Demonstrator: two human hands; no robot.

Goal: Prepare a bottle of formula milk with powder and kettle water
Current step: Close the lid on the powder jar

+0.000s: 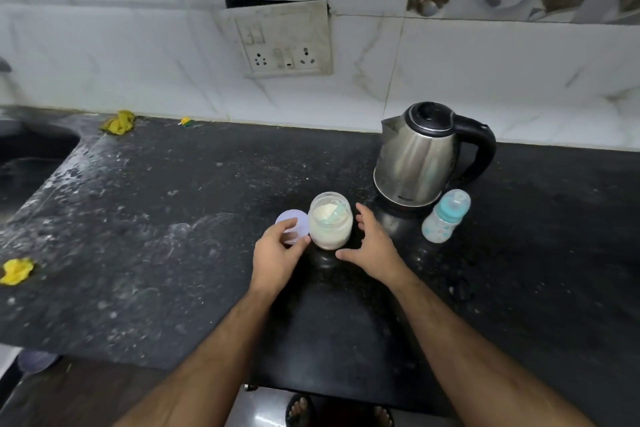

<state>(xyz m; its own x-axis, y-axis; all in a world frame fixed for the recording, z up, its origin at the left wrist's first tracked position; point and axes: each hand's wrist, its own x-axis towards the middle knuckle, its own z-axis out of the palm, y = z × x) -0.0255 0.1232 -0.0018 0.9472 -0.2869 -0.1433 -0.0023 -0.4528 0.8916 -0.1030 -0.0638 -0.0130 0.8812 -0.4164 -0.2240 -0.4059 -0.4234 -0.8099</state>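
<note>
An open glass jar of pale formula powder (pixel 330 222) stands mid-counter with a light blue scoop resting inside it. Just left of the jar, my left hand (pixel 277 255) pinches its pale lilac lid (pixel 293 222) by the near edge. My right hand (pixel 372 246) hovers open on the jar's right side, fingers spread, holding nothing. A steel kettle with a black lid and handle (pixel 420 156) sits on its base behind and to the right. A capped baby bottle with a blue teat ring (pixel 446 217) stands in front of the kettle's right side.
The black stone counter (pixel 173 218) is dusty and wet toward the left, where a sink (pixel 24 163) is cut in. Yellow scraps (pixel 119 122) (pixel 16 270) lie near the wall and at the left edge. A switch and socket plate (pixel 284 42) hangs on the tiled wall.
</note>
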